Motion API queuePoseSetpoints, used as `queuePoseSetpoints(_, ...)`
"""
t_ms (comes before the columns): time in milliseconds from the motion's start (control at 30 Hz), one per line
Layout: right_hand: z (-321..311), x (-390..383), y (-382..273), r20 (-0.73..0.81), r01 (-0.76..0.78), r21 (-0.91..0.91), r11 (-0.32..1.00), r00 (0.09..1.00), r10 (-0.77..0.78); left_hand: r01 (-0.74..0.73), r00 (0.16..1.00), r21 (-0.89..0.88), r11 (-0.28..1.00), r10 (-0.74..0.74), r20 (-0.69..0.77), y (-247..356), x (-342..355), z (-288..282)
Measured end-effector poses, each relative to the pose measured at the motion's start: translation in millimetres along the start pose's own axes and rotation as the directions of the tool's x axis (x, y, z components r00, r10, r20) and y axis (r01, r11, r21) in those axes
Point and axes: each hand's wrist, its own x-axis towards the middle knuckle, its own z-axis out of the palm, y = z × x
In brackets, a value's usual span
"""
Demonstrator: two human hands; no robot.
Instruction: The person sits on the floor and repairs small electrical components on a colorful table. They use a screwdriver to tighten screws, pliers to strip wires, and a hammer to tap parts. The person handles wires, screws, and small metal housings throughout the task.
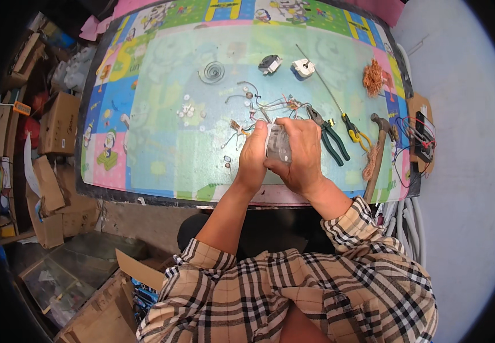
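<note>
Above the near part of the table, my left hand (253,159) and my right hand (304,153) are closed together around a small boxy casing (279,144), dull grey with a whitish edge. Its exact kind is hard to make out, since palms and fingers cover its sides. Just beyond the hands lie thin loose wires (267,105) with small parts on their ends. Dark green-handled pliers (332,140) rest open beside my right hand. Two small disc-like parts (227,162) lie left of my left hand.
Further back are a coiled spring (211,72), a black-and-white unit (269,64) and a white unit (303,69). On the right lie a long yellow-and-black screwdriver (351,129), a hammer (378,148), copper wire (373,79) and a meter with leads (424,137). Small white pieces (187,110) lie left.
</note>
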Motion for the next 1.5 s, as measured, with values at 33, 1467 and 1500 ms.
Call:
queuePoseSetpoints(33, 0, 0, 1, -0.005, 0.016, -0.001, 1.000, 1.000, -0.016, -0.003, 1.000, 0.003, 1.000, 0.003, -0.014, 1, -1, 2)
queuePoseSetpoints(1467, -11, 9, 25, 0.172, -0.324, 0.522, 0.789, 0.946, 0.274, -0.420, 0.805, 0.815, 0.399, 0.579, 0.131, 7, -7, -8)
queuePoseSetpoints(1500, -10, 9, 26, 0.168, -0.322, 0.552, 0.769, 0.946, 0.276, -0.426, 0.798, 0.818, 0.387, 0.586, 0.138, 7, -7, -7)
